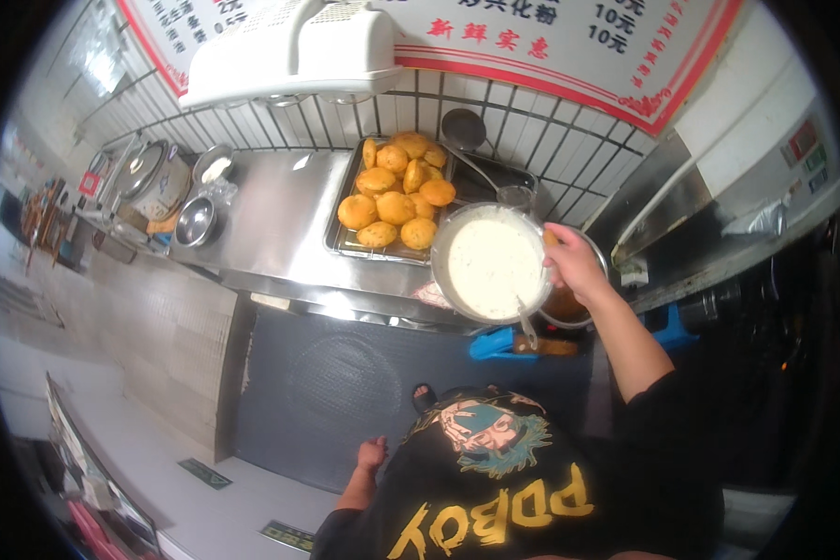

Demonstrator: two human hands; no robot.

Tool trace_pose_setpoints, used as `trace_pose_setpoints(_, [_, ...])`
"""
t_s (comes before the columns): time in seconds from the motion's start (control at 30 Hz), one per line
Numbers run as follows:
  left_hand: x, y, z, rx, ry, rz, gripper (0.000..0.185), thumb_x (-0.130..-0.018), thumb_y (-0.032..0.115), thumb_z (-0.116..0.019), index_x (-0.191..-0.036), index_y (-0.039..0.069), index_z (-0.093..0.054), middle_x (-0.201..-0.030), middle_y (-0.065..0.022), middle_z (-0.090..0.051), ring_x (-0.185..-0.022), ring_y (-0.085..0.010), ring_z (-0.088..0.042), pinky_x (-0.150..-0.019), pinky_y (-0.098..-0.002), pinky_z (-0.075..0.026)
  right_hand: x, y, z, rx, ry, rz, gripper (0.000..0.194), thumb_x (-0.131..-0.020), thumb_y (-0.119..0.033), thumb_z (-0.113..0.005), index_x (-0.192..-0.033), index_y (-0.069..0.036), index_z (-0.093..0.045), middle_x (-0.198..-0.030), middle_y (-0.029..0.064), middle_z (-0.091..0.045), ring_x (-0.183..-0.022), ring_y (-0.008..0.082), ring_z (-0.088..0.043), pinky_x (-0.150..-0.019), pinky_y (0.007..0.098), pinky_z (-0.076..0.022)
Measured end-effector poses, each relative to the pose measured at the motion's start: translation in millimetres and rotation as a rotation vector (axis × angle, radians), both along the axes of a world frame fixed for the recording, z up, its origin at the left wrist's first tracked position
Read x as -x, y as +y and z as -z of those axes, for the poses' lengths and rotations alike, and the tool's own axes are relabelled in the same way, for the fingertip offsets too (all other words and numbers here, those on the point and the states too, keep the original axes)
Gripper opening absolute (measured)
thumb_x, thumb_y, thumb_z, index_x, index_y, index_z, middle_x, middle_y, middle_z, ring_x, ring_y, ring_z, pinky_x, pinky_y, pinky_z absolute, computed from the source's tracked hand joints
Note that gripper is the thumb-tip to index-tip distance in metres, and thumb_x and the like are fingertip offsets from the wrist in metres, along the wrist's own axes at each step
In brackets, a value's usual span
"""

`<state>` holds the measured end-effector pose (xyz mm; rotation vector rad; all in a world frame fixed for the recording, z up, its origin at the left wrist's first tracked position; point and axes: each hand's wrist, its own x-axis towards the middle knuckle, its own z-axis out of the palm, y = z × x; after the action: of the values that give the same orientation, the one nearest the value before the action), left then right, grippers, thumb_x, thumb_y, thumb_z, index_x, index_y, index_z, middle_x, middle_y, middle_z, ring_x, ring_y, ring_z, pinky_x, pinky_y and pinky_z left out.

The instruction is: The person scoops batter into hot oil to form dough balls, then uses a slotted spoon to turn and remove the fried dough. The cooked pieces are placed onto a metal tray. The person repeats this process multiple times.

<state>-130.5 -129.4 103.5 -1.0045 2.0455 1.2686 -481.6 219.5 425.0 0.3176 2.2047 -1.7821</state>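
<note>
My right hand (575, 262) is closed around the handle at the right side of a metal pot (442, 280) of creamy white batter (493, 259). A spoon (527, 325) leans out over the pot's near rim. Partly hidden beneath my hand and the pot, another round pan (570, 308) holds brown liquid. Left of the pot, golden fried cakes (395, 208) are heaped on a rack over a metal tray (332, 234). My left hand (372, 453) hangs low at my side, its fingers curled and nothing visible in it.
A ladle (464, 131) rests at the back against the tiled wall. On the steel counter's (273, 203) left part stand a metal bowl (196, 221) and a lidded pot (150, 178). A white lamp housing (294, 56) hangs overhead. Below the counter is a blue stool (493, 344).
</note>
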Motion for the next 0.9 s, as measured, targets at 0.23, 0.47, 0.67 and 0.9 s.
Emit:
trace_pose_setpoints(0.23, [36, -9, 4, 0.040, 0.006, 0.263, 0.040, -0.089, 0.036, -0.050, -0.091, -0.001, -0.065, -0.074, -0.0105, -0.066, -0.065, -0.0193, -0.064, -0.062, -0.0339, -0.049, -101, 96, 46, -0.140, 0.240, 0.219, 0.043, -0.087, -0.011, -0.053, -0.129, -0.007, -0.043, -0.088, 0.0071, -0.059, -0.051, 0.0108, -0.052, -0.047, 0.0240, -0.0425])
trace_pose_setpoints(0.47, [64, 29, -5, 0.184, 0.174, 0.385, 0.039, -0.090, 0.039, -0.050, -0.093, 0.004, -0.066, -0.081, -0.0145, -0.067, -0.081, -0.0302, -0.066, -0.072, -0.0382, -0.049, -167, 201, 192, -0.714, 0.023, 0.312, 0.036, -0.090, -0.024, -0.054, -0.122, -0.010, -0.047, -0.092, 0.0164, -0.063, -0.080, 0.0292, -0.063, -0.069, 0.0381, -0.0485])
trace_pose_setpoints(0.67, [113, 102, -68, 0.242, 0.395, 0.175, 0.043, -0.091, 0.039, -0.049, -0.087, -0.001, -0.065, -0.077, -0.0141, -0.068, -0.072, -0.0229, -0.067, -0.069, -0.0351, -0.049, -185, 260, 234, -0.411, -0.062, 0.384, 0.038, -0.091, -0.028, -0.052, -0.123, -0.009, -0.047, -0.101, 0.0146, -0.063, -0.093, 0.0319, -0.060, -0.077, 0.0381, -0.0472])
trace_pose_setpoints(0.9, [140, 216, -185, 0.253, 0.549, 0.205, 0.044, -0.092, 0.032, -0.053, -0.064, -0.001, -0.063, -0.054, -0.0104, -0.059, -0.054, -0.0187, -0.061, -0.055, -0.0328, -0.047, -161, 293, 209, 0.124, -0.303, 0.342, 0.030, -0.091, -0.032, -0.055, -0.112, -0.012, -0.050, -0.064, 0.0036, -0.053, -0.043, 0.0149, -0.049, -0.035, 0.0262, -0.0381])
